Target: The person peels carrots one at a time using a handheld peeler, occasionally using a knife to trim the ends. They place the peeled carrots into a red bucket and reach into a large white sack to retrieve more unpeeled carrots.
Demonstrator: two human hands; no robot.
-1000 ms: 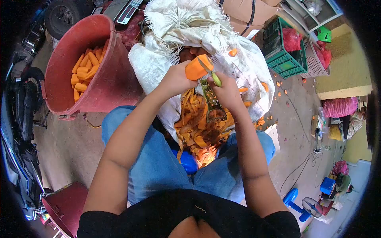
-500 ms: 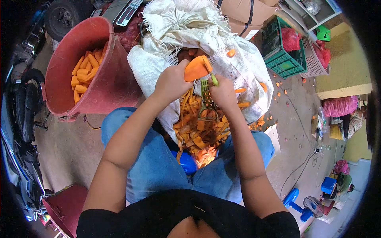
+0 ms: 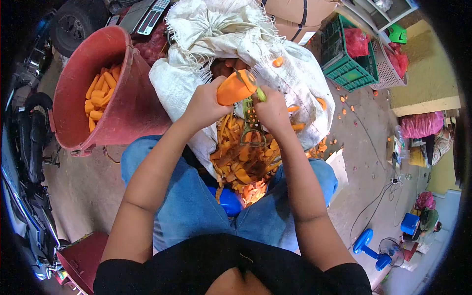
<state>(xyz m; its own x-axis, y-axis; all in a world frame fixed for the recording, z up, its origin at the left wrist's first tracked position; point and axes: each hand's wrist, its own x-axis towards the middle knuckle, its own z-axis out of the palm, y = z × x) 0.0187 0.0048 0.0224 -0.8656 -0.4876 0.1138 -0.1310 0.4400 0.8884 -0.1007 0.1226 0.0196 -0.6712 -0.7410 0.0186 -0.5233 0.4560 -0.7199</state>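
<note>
Carrot (image 3: 235, 89) is held above the white sack (image 3: 174, 81), both arms extended toward the far side, hands close together. It projects rightward from the left hand (image 3: 202, 104), which is closed around it. The right hand (image 3: 271, 111), just right of the carrot, clasps a green handle (image 3: 261, 94).

We record diffuse, moderately bright light. A hot patch glares on the lowermost peelings (image 3: 253, 192); the carrot (image 3: 235, 90) reads fairly sharp. We see curved fisheye distortion and black vignetting at the edges.
</note>
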